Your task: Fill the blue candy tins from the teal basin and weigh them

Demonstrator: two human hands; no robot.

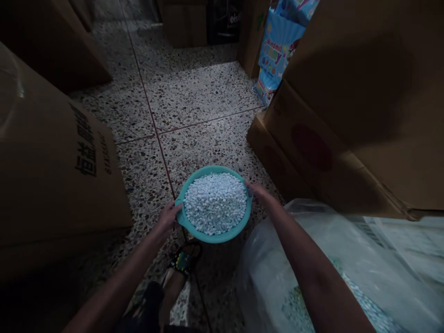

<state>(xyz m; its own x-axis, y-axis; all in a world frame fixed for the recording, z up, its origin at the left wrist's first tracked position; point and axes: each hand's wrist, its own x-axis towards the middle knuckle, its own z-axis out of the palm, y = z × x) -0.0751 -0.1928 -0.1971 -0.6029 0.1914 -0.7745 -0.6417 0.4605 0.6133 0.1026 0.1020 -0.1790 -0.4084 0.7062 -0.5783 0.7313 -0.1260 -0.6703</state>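
Left hand (169, 216) and right hand (255, 189) grasp opposite sides of the turquoise basin (214, 238), which is full of small white pellets (215, 203) and located over the speckled floor (204, 92), near a plastic bag (265, 259).

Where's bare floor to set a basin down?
Widest: the speckled floor beyond the teal basin, between the lettered carton on the left and stacked cartons and blue bags on the right. Narrower: the strip between that carton and the left hand. Crowded: right side, with stacked cartons and the clear bag; near side, with the foot.
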